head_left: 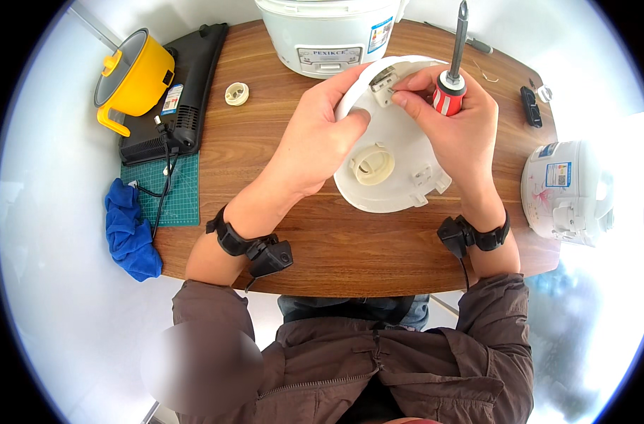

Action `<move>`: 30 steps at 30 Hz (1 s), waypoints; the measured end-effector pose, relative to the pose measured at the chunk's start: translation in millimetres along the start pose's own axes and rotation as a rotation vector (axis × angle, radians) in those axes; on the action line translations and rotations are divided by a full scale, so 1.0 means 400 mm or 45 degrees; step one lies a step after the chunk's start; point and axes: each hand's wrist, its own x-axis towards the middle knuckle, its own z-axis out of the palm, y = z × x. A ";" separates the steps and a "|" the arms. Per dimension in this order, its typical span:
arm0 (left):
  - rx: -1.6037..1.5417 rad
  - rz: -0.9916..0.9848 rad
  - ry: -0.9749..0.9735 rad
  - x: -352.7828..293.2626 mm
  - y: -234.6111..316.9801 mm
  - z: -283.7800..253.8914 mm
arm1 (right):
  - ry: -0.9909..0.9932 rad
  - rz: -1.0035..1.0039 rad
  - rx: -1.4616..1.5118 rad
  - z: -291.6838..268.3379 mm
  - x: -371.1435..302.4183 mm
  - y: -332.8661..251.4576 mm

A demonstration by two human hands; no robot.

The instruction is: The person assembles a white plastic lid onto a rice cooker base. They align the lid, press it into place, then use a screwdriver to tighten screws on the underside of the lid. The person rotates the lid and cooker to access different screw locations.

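Note:
A white round plastic lid (401, 157), seemingly from a rice cooker, is tilted above the wooden table with its inner side facing me. My left hand (315, 138) is closed on its left rim, thumb inside. Tucked in my right hand (470, 131) is a screwdriver (449, 95) with a red and white handle, its shaft pointing up and away from the lid. The right thumb and forefinger pinch at a small white fitting (382, 90) near the lid's far edge; whether they hold a small part there is too small to tell. A cream ring (373, 165) sits inside the lid.
A large white rice cooker (283, 42) stands behind the lid, and a smaller one (537, 185) lies at right. At left are a yellow pot (147, 78), black appliance (207, 60), green mat (184, 205), blue cloth (128, 233) and round cap (236, 94). Another screwdriver (479, 45) lies at back right.

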 end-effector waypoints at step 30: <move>0.025 0.172 0.114 -0.002 -0.016 0.009 | -0.041 -0.013 -0.063 0.006 -0.015 -0.022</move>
